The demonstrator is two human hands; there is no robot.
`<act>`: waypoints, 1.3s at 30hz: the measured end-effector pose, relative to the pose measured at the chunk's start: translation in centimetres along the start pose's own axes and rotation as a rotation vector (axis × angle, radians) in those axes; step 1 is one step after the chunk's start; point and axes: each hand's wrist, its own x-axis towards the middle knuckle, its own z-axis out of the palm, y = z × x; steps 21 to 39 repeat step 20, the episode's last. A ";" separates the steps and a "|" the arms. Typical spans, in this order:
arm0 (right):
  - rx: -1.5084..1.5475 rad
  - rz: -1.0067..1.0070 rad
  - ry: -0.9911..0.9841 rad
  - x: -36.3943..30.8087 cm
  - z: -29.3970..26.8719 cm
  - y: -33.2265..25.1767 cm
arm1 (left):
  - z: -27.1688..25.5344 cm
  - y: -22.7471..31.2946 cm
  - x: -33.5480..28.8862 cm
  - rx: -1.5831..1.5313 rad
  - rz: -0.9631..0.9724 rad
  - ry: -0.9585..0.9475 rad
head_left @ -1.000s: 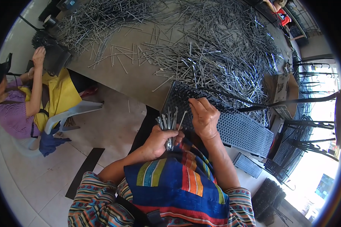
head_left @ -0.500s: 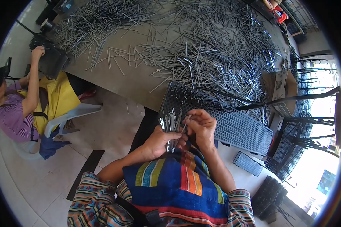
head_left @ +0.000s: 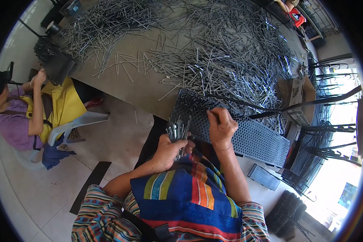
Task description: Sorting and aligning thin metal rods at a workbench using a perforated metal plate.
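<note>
My left hand (head_left: 171, 151) is wrapped round an upright bundle of thin metal rods (head_left: 176, 131), their shiny ends sticking out above the thumb. To its right, my right hand (head_left: 223, 128) is closed in a pinch over a dark perforated metal rack (head_left: 254, 139). Its fingertips are close to a cluster of short dark rods (head_left: 193, 103) standing in the holes at the rack's far left end. What the pinched fingers hold is too small to make out. The rack leans against the table edge, tilted down to the right.
Loose metal rods (head_left: 238, 72) lie heaped across the table (head_left: 129, 88). A cardboard box (head_left: 296, 94) stands at the right, near black hooked racks (head_left: 330, 129). Dark bars cross above the rack. At left, another person (head_left: 20, 117) sits on a grey plastic chair (head_left: 76, 125).
My right hand has moved away from the bundle, up and right over the rack. My left hand keeps the bundle, now slightly lower left. The other person's raised hand has come down.
</note>
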 end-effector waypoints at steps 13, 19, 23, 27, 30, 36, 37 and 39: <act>-0.224 -0.284 -0.154 -0.9 -0.5 -0.7 | -1.3 -0.3 0.7 -0.037 -0.087 -0.046; 0.586 0.838 -0.427 -3.6 -1.3 -0.2 | 0.1 0.4 0.1 -0.080 -0.094 -0.072; 0.624 0.864 -0.408 -3.9 -1.3 0.3 | 0.1 0.0 0.2 -0.123 -0.097 -0.052; 0.624 0.864 -0.408 -3.9 -1.3 0.3 | 0.1 0.0 0.2 -0.123 -0.097 -0.052; 0.624 0.864 -0.408 -3.9 -1.3 0.3 | 0.1 0.0 0.2 -0.123 -0.097 -0.052; 0.624 0.864 -0.408 -3.9 -1.3 0.3 | 0.1 0.0 0.2 -0.123 -0.097 -0.052; 0.624 0.864 -0.408 -3.9 -1.3 0.3 | 0.1 0.0 0.2 -0.123 -0.097 -0.052; 0.624 0.864 -0.408 -3.9 -1.3 0.3 | 0.1 0.0 0.2 -0.123 -0.097 -0.052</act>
